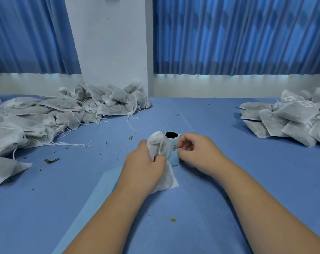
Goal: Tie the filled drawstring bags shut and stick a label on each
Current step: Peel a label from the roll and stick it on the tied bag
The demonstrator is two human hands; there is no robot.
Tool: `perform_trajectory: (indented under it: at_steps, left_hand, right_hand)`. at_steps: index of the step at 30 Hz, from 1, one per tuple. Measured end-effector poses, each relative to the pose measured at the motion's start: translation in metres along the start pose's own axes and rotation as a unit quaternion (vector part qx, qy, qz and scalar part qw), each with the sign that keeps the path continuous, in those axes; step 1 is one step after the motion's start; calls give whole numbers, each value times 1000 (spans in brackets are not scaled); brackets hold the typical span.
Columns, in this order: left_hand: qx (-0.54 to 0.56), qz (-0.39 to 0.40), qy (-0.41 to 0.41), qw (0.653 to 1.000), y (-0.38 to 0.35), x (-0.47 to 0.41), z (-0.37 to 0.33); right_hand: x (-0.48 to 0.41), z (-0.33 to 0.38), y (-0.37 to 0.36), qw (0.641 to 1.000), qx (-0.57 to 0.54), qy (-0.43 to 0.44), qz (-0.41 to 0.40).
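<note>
Left hand (pixel 144 163) grips a filled drawstring bag (pixel 156 143) by its neck. Right hand (pixel 197 151), just beside it, pinches a label (pixel 174 148) on the label roll (pixel 173 159).

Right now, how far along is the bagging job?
Done: the labelled pile on the right. In hand: the left grip holds one bag while the right grip pinches a label at the label roll. Left: the large unlabelled pile on the left, strings loose.
</note>
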State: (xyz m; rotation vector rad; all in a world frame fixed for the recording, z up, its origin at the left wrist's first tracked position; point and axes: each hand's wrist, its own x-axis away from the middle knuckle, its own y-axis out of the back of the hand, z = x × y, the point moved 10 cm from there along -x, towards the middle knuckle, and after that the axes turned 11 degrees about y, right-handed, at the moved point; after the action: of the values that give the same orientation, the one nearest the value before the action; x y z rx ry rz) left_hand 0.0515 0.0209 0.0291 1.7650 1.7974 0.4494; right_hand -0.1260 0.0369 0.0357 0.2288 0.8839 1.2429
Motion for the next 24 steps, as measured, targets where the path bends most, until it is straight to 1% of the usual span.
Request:
perform_trajectory:
  at_steps: [3,8,14,17,18,20,22,24]
  left_hand:
    - [15,9,17,1000,0,-1,5]
    - [18,17,34,999,-2,-4,10]
    - [35,16,51,998,2,-4,14]
    - [41,22,49,998,1,-3,14]
    - [41,24,40,998,1,-1,11]
    - [61,33,8,998,2,3,2]
    - [124,56,-33,990,4,12,-13]
    - [211,108,-40,971,-1,19,-22]
  right_hand:
    - [2,-2,2,1000,-13,-13,-8]
    - [9,-10,13,998,-23,-60,-28]
    - [20,-21,28,990,-3,-141,1]
    - [24,-18,38,989,-5,-149,-7]
    - [23,-14,39,989,-34,-142,-14]
    - [23,3,35,980,-164,-112,-19]
    - [22,27,24,942,-331,-64,6]
    - [25,53,15,893,-447,-22,56]
